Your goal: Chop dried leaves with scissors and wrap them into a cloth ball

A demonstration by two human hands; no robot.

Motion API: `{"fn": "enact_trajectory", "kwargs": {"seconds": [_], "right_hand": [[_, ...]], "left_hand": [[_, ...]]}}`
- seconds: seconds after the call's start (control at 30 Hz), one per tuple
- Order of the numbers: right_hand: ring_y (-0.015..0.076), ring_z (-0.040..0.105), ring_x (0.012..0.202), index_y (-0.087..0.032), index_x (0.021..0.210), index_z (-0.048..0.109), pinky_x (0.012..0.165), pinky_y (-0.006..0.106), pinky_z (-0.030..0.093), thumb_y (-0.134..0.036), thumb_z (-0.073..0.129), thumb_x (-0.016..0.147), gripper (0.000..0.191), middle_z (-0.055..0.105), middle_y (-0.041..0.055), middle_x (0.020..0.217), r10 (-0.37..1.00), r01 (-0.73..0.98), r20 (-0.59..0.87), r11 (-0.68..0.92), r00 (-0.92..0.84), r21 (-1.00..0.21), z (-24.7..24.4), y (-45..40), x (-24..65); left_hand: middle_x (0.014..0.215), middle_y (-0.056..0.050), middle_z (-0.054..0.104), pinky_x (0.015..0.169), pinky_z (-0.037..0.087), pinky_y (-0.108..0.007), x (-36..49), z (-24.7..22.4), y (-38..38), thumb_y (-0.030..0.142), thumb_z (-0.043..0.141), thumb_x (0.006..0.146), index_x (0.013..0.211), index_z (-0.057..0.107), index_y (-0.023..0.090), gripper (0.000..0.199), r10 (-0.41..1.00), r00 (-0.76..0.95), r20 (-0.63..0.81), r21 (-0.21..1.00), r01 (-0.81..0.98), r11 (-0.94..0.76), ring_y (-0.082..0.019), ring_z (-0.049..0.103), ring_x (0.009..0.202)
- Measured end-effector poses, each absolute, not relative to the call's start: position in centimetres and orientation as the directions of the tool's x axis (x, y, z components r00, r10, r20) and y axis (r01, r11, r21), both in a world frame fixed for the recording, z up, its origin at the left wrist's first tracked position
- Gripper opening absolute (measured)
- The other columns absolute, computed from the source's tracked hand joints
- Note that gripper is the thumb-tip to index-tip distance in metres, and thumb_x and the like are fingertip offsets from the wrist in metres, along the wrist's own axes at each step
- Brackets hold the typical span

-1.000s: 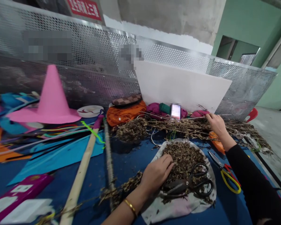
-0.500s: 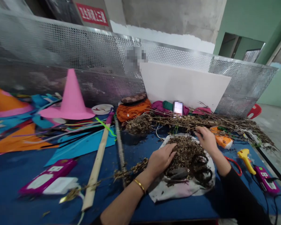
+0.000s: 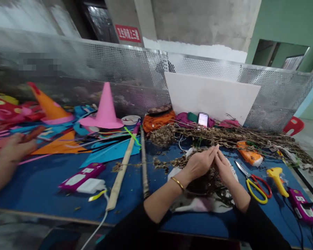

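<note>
My left hand (image 3: 200, 162) and right hand (image 3: 223, 168) meet at the fingertips; whether the fingers enclose anything, I cannot tell. Dried plant fragments (image 3: 181, 162) lie below and around my hands, partly on a pale cloth (image 3: 216, 205). Risk: parting the fingers quickly could scatter any loose pieces beyond the cloth edge. Risk: a forearm dragging nearer my body could ruck the cloth and spill the fragments. Hazard: the scissors (image 3: 248, 174), right of my grip, could catch a sweeping wrist.
</note>
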State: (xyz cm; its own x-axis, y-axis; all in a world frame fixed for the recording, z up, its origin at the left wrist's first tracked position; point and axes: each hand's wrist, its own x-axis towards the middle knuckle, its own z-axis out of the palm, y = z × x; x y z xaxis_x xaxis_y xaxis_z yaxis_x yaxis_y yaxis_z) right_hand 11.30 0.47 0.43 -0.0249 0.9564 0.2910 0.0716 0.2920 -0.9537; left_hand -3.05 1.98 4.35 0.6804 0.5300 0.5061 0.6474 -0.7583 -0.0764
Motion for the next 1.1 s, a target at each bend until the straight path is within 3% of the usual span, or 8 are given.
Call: {"fn": "enact_trajectory", "kwargs": {"seconds": [0.07, 0.17, 0.3, 0.5, 0.63, 0.73, 0.93, 1.1], "right_hand": [[0.0195, 0.045, 0.128, -0.027, 0.138, 0.041, 0.104, 0.039, 0.04, -0.047, 0.05, 0.087, 0.056, 0.052, 0.0035, 0.136, 0.961, -0.008, 0.274, 0.274, -0.042, -0.962, 0.1, 0.6, 11.0], [0.0216, 0.051, 0.123, -0.027, 0.128, 0.054, 0.104, 0.039, 0.04, -0.038, 0.061, 0.08, 0.049, 0.057, 0.0027, 0.131, 0.958, -0.083, 0.273, 0.266, -0.087, -0.96, 0.0, 0.8, 10.8], [0.0236, 0.06, 0.11, -0.025, 0.108, 0.069, 0.101, 0.041, 0.042, -0.027, 0.065, 0.074, 0.034, 0.068, 0.0018, 0.115, 0.97, -0.079, 0.236, 0.231, -0.056, -0.97, -0.4, 0.8, 10.8], [0.0207, 0.064, 0.086, -0.022, 0.09, 0.075, 0.084, 0.035, 0.049, -0.023, 0.065, 0.068, 0.024, 0.074, 0.0009, 0.091, 0.987, -0.067, 0.145, 0.15, 0.075, -0.987, -0.3, 0.4, 10.3], [0.0148, 0.06, 0.066, -0.019, 0.084, 0.074, 0.061, 0.026, 0.049, -0.025, 0.07, 0.062, 0.023, 0.072, 0.0005, 0.078, 0.994, -0.2, 0.03, 0.051, 0.106, -0.979, 0.0, 0.3, 10.2], [0.0123, 0.058, 0.06, -0.018, 0.082, 0.074, 0.058, 0.024, 0.047, -0.024, 0.072, 0.059, 0.025, 0.07, 0.0001, 0.074, 0.99, -0.284, -0.014, 0.027, 0.141, -0.958, 0.1, 0.4, 10.5], [0.0133, 0.059, 0.063, -0.019, 0.079, 0.074, 0.061, 0.026, 0.049, -0.024, 0.072, 0.058, 0.022, 0.071, 0.0006, 0.075, 0.989, -0.269, -0.002, 0.039, 0.148, -0.962, 0.2, 0.3, 10.7], [0.0165, 0.063, 0.072, -0.02, 0.075, 0.075, 0.071, 0.029, 0.051, -0.021, 0.068, 0.06, 0.016, 0.073, 0.0011, 0.077, 0.98, -0.12, 0.115, 0.135, 0.164, -0.984, 0.4, 0.1, 10.5]], "left_hand": [[0.137, -0.018, 0.048, 0.074, 0.052, -0.027, -2.8, 3.7, 2.7, 0.015, 0.031, 0.092, 0.148, 0.011, 0.011, 0.06, 0.581, 0.665, 0.47, -0.048, 0.676, -0.735, -0.022, 0.062, 0.105], [0.139, -0.018, 0.045, 0.069, 0.053, -0.028, -3.2, 2.7, 3.4, 0.014, 0.036, 0.087, 0.149, -0.001, 0.015, 0.072, 0.643, 0.641, 0.42, 0.018, 0.702, -0.712, -0.022, 0.064, 0.096], [0.146, -0.018, 0.034, 0.074, 0.054, -0.031, -3.7, 2.3, 3.4, 0.013, 0.044, 0.081, 0.148, -0.009, 0.02, 0.085, 0.672, 0.645, 0.364, 0.103, 0.689, -0.717, -0.024, 0.064, 0.1], [0.147, -0.015, 0.033, 0.082, 0.052, -0.032, -3.6, 2.6, 2.9, 0.013, 0.053, 0.08, 0.147, -0.009, 0.024, 0.092, 0.659, 0.671, 0.339, 0.162, 0.648, -0.744, -0.025, 0.059, 0.112], [0.145, -0.015, 0.037, 0.09, 0.048, -0.034, -4.0, 3.0, 2.8, 0.028, 0.068, 0.076, 0.147, -0.005, 0.023, 0.102, 0.645, 0.669, 0.368, 0.186, 0.627, -0.756, -0.026, 0.05, 0.123], [0.135, -0.017, 0.05, 0.095, 0.044, -0.038, -4.5, 3.5, 2.8, 0.049, 0.072, 0.071, 0.147, 0.005, 0.019, 0.106, 0.653, 0.652, 0.384, 0.174, 0.644, -0.745, -0.029, 0.051, 0.12], [0.129, -0.016, 0.057, 0.086, 0.047, -0.036, -4.9, 4.0, 2.7, 0.07, 0.056, 0.072, 0.143, 0.03, 0.017, 0.092, 0.768, 0.589, 0.25, 0.221, 0.738, -0.638, -0.03, 0.061, 0.108], [0.128, -0.011, 0.06, 0.087, 0.046, -0.035, -5.3, 4.0, 3.2, 0.058, 0.033, 0.091, 0.133, 0.044, 0.019, 0.058, 0.735, 0.658, 0.162, 0.29, 0.68, -0.673, -0.026, 0.06, 0.111]]}}
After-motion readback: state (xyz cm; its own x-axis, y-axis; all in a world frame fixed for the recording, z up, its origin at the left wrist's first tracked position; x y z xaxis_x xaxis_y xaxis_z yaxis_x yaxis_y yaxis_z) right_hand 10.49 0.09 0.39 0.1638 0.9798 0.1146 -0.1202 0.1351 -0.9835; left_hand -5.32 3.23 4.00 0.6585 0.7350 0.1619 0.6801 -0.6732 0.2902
